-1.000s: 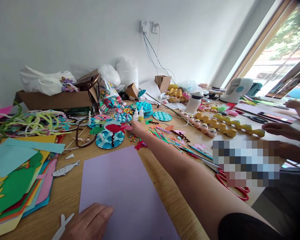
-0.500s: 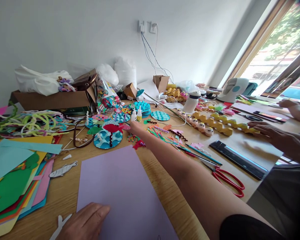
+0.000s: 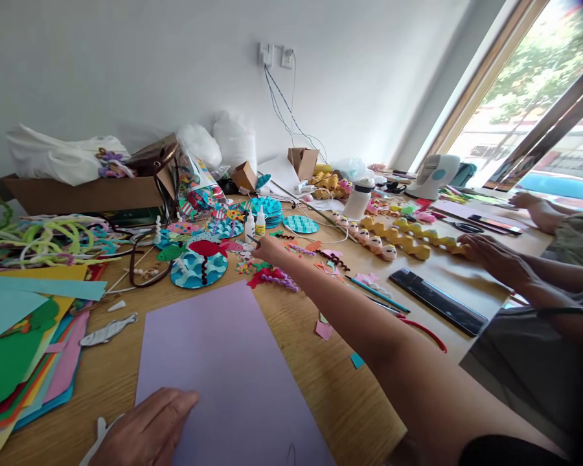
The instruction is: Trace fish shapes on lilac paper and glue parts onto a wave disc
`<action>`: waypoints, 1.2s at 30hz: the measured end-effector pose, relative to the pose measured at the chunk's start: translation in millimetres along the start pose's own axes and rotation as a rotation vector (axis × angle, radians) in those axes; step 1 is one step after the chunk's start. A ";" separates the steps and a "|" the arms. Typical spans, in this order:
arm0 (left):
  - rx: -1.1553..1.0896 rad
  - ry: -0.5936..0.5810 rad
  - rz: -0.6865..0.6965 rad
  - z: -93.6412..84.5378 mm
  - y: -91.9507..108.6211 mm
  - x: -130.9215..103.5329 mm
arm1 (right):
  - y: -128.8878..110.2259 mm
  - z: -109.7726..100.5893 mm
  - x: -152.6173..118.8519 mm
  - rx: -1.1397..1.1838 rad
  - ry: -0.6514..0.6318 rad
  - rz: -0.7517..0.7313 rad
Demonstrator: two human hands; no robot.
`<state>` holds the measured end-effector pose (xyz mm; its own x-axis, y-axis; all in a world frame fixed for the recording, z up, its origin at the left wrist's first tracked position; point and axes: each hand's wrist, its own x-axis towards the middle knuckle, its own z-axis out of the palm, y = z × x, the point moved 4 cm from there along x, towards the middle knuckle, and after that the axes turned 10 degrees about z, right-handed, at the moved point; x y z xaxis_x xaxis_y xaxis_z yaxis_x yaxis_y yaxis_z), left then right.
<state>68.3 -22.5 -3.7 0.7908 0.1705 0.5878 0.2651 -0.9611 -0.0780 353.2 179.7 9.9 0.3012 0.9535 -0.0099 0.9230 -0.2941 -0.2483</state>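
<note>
While the left hand (image 3: pixel 148 424), fingers together, rests across the left edge of the purple sheet (image 3: pixel 218 356) on the desk (image 3: pixel 335 395), the right hand (image 3: pixel 269 250) pinches a slim dark tool (image 3: pixel 253 239) beside two bottles (image 3: pixel 249 228).

I have the left hand (image 3: pixel 148 424) resting on purple paper (image 3: pixel 211 362), lower left; mid-frame, the right hand (image 3: pixel 271 250) (a thin dark stick (image 3: pixel 252 239) pokes from it) is near two bottles (image 3: pixel 260 225).

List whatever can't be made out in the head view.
All in the head view:
Dark stick: mostly hidden by the right hand.
White cutout: partly covered by the left hand.
Purple sheet: near edge cut off by the picture's bottom.
Yellow-labelled bottle: print too small.
</note>
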 end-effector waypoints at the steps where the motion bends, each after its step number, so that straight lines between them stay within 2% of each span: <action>1: -0.005 0.005 -0.008 0.8 0.0 -1.0 | 3.3 -3.6 -8.7 -0.008 0.009 -0.005; 3: -0.017 0.042 -0.071 0.9 -0.7 -2.6 | 10.4 -10.7 -30.5 -0.023 0.025 -0.013; 6: -0.088 0.108 -0.262 -3.7 -2.2 -0.4 | 20.5 -19.9 -73.4 -0.039 0.038 -0.035; 11: -0.568 0.070 -0.718 -10.8 0.4 29.5 | 30.5 -32.7 -163.4 0.006 0.046 -0.120; 13: -0.738 0.051 -0.803 -8.1 5.3 50.2 | 32.4 -36.2 -198.8 0.059 0.017 -0.153; 15: -0.863 0.030 -0.846 -0.1 11.8 68.7 | 35.4 -37.3 -229.7 0.104 -0.015 -0.152; 17: -0.983 -0.045 -0.853 13.1 22.1 81.9 | 39.9 -34.7 -255.0 0.136 -0.044 -0.130; 21: -1.132 -0.096 -0.834 34.5 44.7 93.5 | 49.7 -23.1 -289.0 0.168 -0.053 -0.101; 28: -1.209 -0.183 -0.854 53.0 66.5 95.2 | 58.6 -6.2 -319.3 0.258 -0.085 -0.064; 33: -1.208 -0.282 -0.860 62.2 71.4 92.4 | 72.6 2.7 -332.8 0.399 0.002 -0.098; 36: -1.219 -0.316 -0.841 66.1 73.1 92.2 | 78.6 10.5 -335.1 0.412 0.000 -0.078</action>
<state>197.1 -62.7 -8.3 0.7709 0.6314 -0.0843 0.2070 -0.1232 0.9706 322.2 -162.3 -16.4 0.2342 0.9719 0.0238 0.7696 -0.1704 -0.6154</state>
